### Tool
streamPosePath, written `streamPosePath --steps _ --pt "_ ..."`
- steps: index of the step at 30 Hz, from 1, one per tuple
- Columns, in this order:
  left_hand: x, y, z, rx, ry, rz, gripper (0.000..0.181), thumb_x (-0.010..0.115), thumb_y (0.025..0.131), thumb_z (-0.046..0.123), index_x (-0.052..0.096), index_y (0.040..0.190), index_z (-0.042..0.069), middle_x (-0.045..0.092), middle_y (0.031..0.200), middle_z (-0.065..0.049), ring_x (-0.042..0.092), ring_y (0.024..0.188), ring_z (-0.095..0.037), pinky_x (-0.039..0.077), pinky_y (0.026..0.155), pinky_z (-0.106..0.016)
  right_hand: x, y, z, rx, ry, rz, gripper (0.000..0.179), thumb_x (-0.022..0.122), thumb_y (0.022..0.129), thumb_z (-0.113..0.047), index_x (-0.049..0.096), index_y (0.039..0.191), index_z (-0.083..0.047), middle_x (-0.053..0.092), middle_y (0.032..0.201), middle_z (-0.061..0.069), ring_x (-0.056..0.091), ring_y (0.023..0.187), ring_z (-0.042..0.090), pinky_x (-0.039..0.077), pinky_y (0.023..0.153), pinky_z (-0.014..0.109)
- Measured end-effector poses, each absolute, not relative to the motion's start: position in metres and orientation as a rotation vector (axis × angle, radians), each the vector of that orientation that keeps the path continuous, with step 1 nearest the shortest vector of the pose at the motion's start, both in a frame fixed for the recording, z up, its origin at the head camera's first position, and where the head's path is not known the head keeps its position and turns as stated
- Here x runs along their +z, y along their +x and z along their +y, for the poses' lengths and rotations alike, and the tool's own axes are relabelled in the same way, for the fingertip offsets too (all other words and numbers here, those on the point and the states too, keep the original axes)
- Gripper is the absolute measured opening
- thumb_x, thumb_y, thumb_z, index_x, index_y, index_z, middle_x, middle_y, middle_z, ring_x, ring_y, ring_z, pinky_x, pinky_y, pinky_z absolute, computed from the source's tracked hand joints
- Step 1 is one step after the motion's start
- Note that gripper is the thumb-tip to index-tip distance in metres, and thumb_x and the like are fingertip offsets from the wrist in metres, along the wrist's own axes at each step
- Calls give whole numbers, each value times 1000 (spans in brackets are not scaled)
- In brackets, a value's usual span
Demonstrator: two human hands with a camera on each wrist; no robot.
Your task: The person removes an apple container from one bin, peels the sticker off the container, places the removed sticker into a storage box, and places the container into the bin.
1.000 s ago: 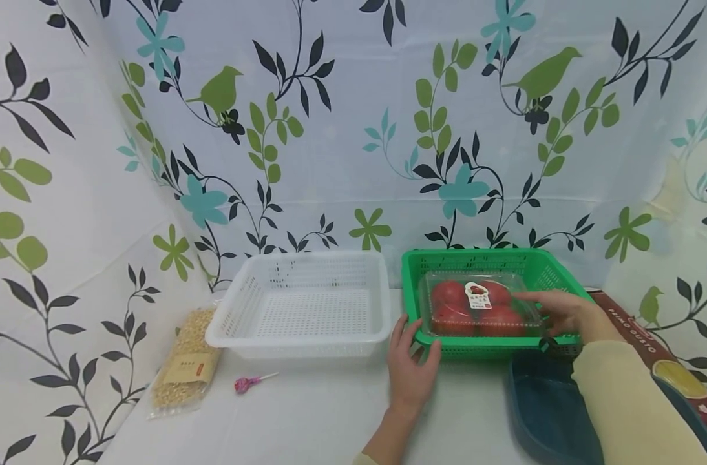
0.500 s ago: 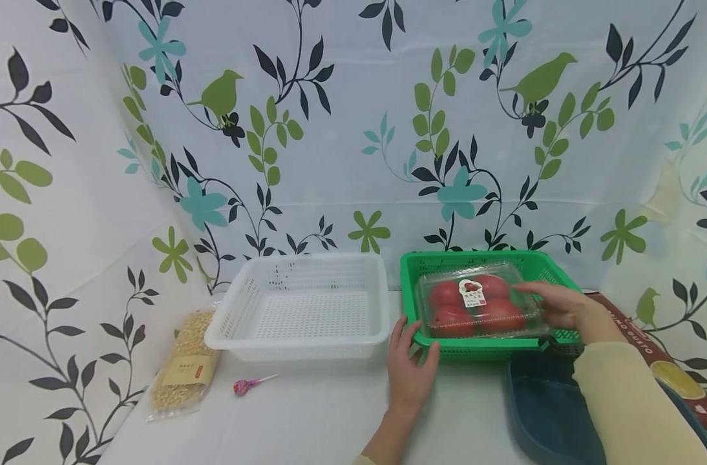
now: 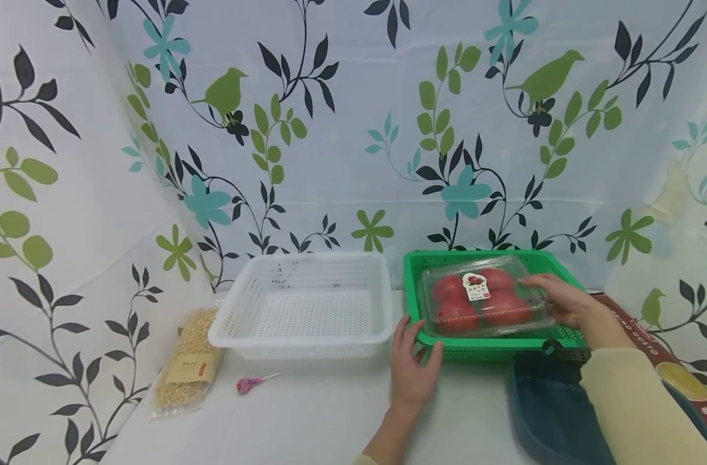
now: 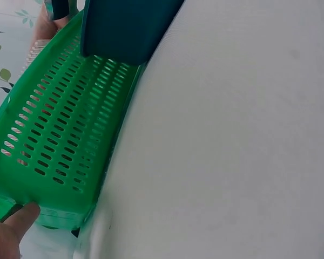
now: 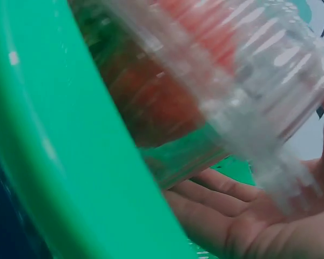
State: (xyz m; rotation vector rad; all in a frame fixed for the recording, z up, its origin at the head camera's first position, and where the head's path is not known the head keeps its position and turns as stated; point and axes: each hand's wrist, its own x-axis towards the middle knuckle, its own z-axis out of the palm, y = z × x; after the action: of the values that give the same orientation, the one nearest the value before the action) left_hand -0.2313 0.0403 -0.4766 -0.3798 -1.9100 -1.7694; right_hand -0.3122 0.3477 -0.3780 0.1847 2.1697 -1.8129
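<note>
White basket (image 3: 307,313): left, just beside the green basket (image 3: 475,345).
Left hand (image 3: 410,373): fingers loosely spread, touching the green basket's near left corner.
Tomato box (image 3: 486,300): inside the green basket, askew; probably weighty, its thin plastic slick and flexible, its contents easily bruised; best supported low at both ends.
Right hand (image 3: 567,305): holds the tomato box's right end, fingers seemingly underneath, though the wrist view is blurred.
</note>
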Motion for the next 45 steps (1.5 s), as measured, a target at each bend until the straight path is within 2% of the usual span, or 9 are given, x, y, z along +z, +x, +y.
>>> streamPosePath --steps 9,14,20,26,28,33,36,39,45 --pt "-469 -228 32 -1767 -367 -2061 47 71 93 23 60 136 8 41 153 -12 48 132 -32 55 94 -46 -366 -306 342 -1892 202 2192 83 55 100 -50 10 154 -5 11 152 30 27 134 55 58 86 47" --pt "-460 -224 24 -1784 -389 -2169 60 69 94 35 51 146 11 36 157 -7 44 137 -28 51 100 -48 -358 -303 339 -1913 195 2219 68 56 100 -48 25 147 -10 20 148 28 34 129 51 58 83 43" --pt "-451 -215 13 -1837 -419 -2205 68 69 94 42 45 151 12 31 160 -7 39 140 -28 47 104 -51 -353 -300 338 -1925 139 2253 54 54 102 -47 33 138 -13 14 152 27 33 128 47 57 81 38" --pt "-442 -212 -9 -1944 -489 -2137 66 70 95 33 43 152 11 33 159 -7 46 135 -34 47 105 -46 -343 -292 325 -1922 83 2236 85 51 102 -49 6 157 -4 6 157 26 28 133 49 56 82 35" --pt "-438 -211 -18 -1976 -531 -2111 66 70 96 29 41 153 11 33 159 -8 50 133 -33 47 104 -44 -339 -287 318 -1930 59 2229 83 51 102 -49 7 157 -6 15 153 23 37 128 43 56 82 35" --pt "-431 -210 -41 -2006 -630 -2052 68 69 96 19 36 155 12 33 159 -9 53 131 -27 46 104 -49 -332 -274 300 -1963 -10 2190 52 51 103 -47 27 141 -22 32 135 8 54 103 20 58 83 35" --pt "-431 -210 -53 -2010 -671 -2013 67 68 97 14 36 155 12 33 159 -9 53 132 -27 46 103 -50 -332 -268 289 -1955 -58 2198 53 48 103 -46 25 143 -19 32 135 9 56 100 18 59 82 35" --pt "-432 -208 -65 -2038 -688 -2005 67 66 97 9 34 156 13 31 160 -9 51 133 -31 49 101 -42 -335 -260 278 -1954 -95 2190 60 47 104 -45 21 147 -13 32 136 11 56 101 19 59 82 36" --pt "-427 -204 -93 -2183 -760 -1965 70 58 98 9 25 160 10 20 165 -12 43 138 -39 51 100 -33 -342 -239 255 -2055 -108 2070 39 51 103 -40 33 133 -23 50 120 6 62 96 18 60 81 38"
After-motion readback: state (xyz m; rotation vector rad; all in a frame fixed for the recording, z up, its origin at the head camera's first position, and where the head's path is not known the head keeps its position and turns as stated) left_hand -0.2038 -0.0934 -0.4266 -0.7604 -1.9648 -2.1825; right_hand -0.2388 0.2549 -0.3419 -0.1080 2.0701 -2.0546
